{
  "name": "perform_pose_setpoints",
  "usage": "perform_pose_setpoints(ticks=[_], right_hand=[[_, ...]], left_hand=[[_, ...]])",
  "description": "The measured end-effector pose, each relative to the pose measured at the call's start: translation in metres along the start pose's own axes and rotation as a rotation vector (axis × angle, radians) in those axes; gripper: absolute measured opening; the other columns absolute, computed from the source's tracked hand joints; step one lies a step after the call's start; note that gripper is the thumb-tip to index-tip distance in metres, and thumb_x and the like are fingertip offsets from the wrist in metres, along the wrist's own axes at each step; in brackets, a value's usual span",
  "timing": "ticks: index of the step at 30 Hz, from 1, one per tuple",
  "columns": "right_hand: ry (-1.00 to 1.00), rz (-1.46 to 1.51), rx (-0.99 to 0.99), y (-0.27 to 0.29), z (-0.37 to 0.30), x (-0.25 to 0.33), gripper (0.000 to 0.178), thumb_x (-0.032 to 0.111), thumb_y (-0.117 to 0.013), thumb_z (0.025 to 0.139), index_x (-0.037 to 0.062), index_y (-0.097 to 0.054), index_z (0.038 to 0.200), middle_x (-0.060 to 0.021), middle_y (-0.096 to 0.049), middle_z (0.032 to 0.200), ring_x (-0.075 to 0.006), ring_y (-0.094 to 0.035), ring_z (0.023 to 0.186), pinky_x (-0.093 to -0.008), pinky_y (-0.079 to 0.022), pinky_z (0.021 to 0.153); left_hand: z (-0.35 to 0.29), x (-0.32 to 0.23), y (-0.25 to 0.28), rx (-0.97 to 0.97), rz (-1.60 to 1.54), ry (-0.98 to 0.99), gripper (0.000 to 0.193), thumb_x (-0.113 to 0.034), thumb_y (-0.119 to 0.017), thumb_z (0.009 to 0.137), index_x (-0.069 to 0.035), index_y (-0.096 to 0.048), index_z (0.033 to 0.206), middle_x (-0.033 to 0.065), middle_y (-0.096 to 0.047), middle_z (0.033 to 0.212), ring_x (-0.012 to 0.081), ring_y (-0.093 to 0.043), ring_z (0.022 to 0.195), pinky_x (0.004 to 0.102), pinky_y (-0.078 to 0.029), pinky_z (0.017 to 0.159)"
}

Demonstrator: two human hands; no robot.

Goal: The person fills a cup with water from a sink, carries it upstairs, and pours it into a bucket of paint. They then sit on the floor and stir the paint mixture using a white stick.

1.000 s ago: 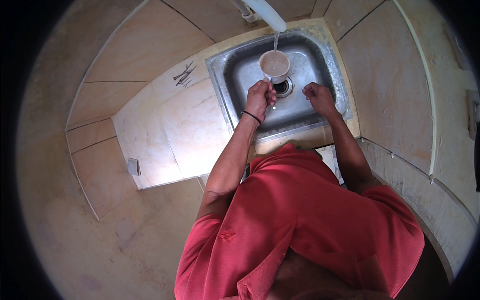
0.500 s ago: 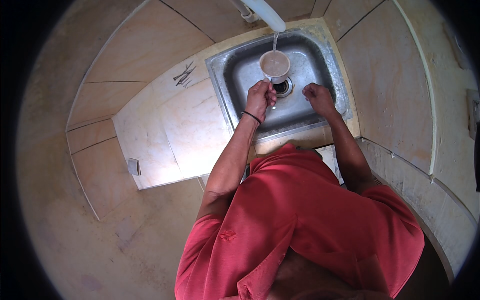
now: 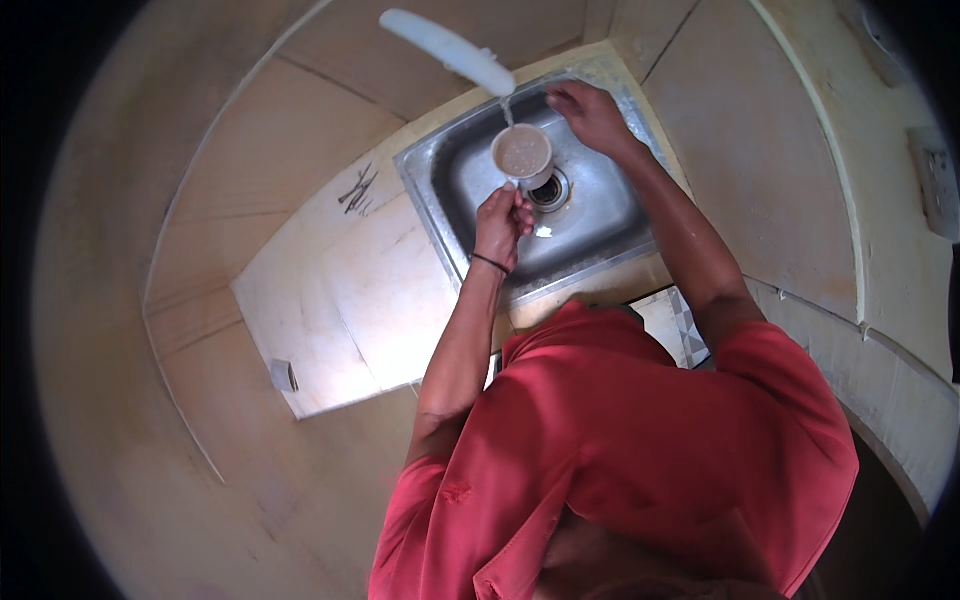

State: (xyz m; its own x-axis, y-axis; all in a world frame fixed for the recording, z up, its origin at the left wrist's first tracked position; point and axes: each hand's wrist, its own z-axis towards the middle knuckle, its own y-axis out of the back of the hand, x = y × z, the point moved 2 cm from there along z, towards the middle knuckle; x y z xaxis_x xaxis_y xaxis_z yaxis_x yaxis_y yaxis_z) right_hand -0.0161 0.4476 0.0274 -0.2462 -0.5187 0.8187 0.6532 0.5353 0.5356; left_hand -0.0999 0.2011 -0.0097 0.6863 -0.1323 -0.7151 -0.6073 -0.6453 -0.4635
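Red shirt, thin dark wristband

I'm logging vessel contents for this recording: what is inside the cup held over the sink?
Inside the cup is bubbly, brownish-looking liquid, fed by a stream from the white spout. The cup's bottom cannot be seen beneath it, so anything lying there is hidden.

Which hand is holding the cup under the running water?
The left hand, with the black wristband, grips the white cup by its handle; the right hand is apart from it, near the white spout.
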Motion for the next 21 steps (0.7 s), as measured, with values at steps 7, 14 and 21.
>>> perform_pose_setpoints(ticks=[7,14,21], right_hand=[[0.417,-0.054,-0.047,-0.005,0.073,0.057,0.032,0.025,-0.062,0.101,0.0124,-0.067,0.13,-0.0115,-0.069,0.124,-0.032,-0.066,0.11,-0.0424,-0.052,0.096],[0.349,-0.207,0.07,-0.024,0.075,0.053,0.026,0.016,-0.059,0.101,0.0125,-0.07,0.124,-0.0091,-0.071,0.122,-0.032,-0.066,0.113,-0.0424,-0.053,0.095],[0.34,-0.168,0.031,-0.031,0.069,0.046,0.025,0.017,-0.06,0.101,0.0133,-0.072,0.122,-0.009,-0.071,0.122,-0.0314,-0.068,0.111,-0.0419,-0.054,0.094]], left_hand=[[-0.003,-0.007,-0.006,-0.006,-0.011,-0.005,0.031,-0.035,-0.057,0.107,-0.01,-0.058,0.088,0.0053,-0.065,0.081,0.0121,-0.061,0.059,0.0262,-0.047,0.051],[-0.006,-0.007,-0.005,-0.012,-0.021,-0.01,0.031,-0.035,-0.058,0.106,-0.01,-0.058,0.087,0.0054,-0.064,0.08,0.0122,-0.061,0.059,0.0262,-0.047,0.051],[-0.004,-0.006,-0.003,-0.02,-0.012,-0.007,0.031,-0.035,-0.057,0.106,-0.01,-0.057,0.087,0.0051,-0.064,0.08,0.012,-0.061,0.059,0.0261,-0.047,0.051]])
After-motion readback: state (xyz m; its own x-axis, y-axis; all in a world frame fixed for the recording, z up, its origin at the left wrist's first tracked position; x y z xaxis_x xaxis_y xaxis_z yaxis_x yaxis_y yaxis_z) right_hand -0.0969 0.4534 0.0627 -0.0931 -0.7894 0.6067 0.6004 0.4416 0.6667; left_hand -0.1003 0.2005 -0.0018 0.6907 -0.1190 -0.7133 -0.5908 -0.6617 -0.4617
